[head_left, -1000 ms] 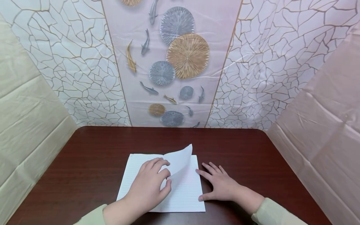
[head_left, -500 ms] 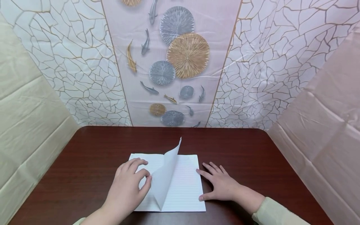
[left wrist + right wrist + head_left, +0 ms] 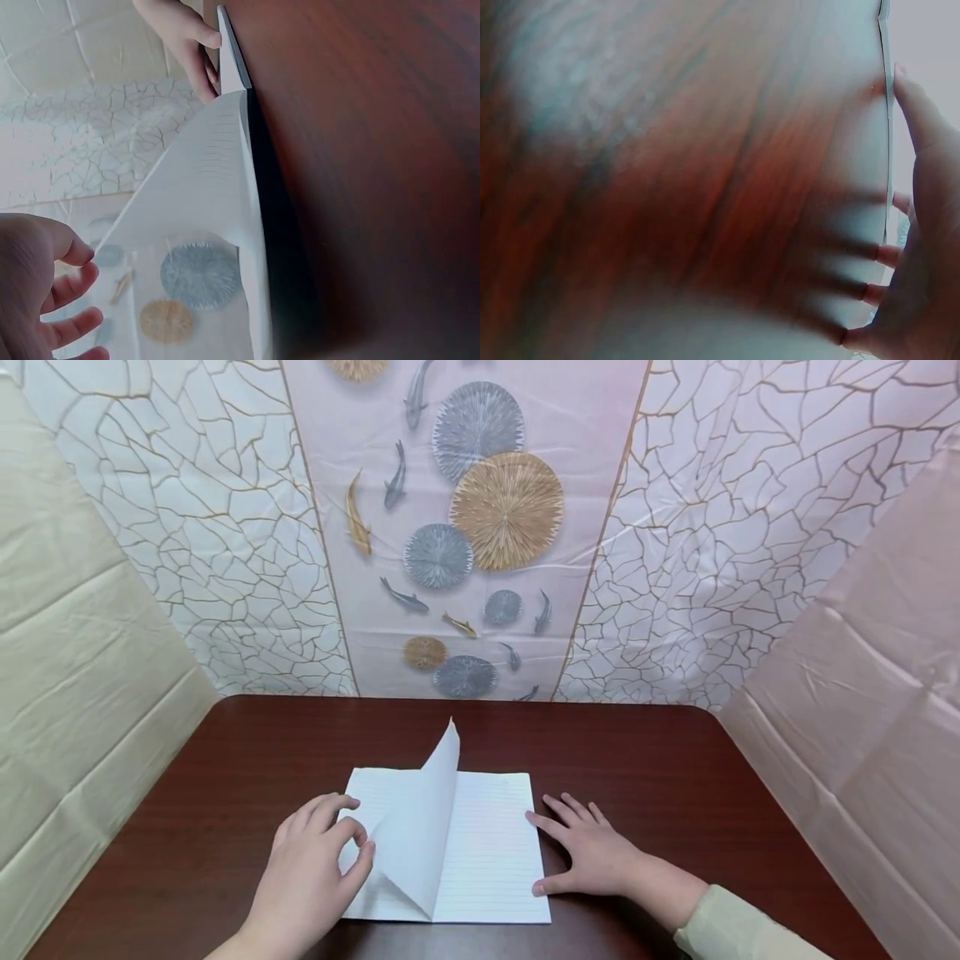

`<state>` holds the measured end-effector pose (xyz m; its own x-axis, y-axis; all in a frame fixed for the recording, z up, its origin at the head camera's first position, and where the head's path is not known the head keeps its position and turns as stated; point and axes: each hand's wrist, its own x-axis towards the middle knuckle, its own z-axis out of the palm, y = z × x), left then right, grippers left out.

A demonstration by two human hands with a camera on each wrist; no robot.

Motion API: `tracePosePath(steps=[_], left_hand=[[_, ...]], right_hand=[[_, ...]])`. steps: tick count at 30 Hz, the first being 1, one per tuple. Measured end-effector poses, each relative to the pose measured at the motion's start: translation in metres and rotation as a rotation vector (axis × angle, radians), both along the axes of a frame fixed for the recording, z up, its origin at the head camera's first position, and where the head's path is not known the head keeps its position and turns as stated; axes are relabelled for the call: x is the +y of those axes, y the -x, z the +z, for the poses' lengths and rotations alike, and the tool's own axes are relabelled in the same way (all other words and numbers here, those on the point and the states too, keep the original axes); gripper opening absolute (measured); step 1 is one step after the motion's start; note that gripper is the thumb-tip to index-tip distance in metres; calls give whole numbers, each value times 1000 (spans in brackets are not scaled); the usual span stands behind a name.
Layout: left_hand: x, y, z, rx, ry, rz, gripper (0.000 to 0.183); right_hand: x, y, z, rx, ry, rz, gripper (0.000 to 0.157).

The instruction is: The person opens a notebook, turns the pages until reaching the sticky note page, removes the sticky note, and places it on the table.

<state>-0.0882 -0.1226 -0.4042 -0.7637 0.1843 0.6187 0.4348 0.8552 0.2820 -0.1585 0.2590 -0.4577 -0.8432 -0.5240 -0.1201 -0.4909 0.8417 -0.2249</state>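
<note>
Head view: page (image 3: 422, 835) pinched by left hand (image 3: 307, 864), notebook (image 3: 495, 852) touched by spread right hand (image 3: 588, 853); page could be torn if yanked.

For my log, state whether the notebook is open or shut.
Open: the notebook lies spread, lined pages showing on either side of a raised leaf that the left hand pinches.

A pale green sleeve (image 3: 742, 928) — plain cloth, soft-edged — ends short of the bare right hand (image 3: 591, 855).
</note>
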Motion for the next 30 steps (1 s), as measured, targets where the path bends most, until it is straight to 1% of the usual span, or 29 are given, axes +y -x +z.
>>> tracePosePath(steps=[7, 13, 18, 24, 26, 28, 30], left_hand=[[-16, -8, -9, -52, 14, 53, 21], [-27, -15, -19, -103, 45, 117, 24], [-33, -18, -25, -174, 80, 155, 29], [-36, -18, -29, -264, 131, 179, 24], [-38, -18, -30, -297, 161, 188, 23], [-39, -18, -32, -348, 204, 192, 24], [-41, -18, -32, -418, 251, 194, 24]], right_hand=[[-1, 1, -2, -5, -7, -1, 102], [-2, 0, 0, -8, -2, 0, 103], [-1, 0, 0, -10, -6, -2, 103], [-1, 1, 1, -3, -8, -5, 103], [-2, 1, 2, -4, -6, -3, 103], [-2, 1, 3, -5, -4, -1, 103], [-2, 1, 3, -7, -2, -1, 103]])
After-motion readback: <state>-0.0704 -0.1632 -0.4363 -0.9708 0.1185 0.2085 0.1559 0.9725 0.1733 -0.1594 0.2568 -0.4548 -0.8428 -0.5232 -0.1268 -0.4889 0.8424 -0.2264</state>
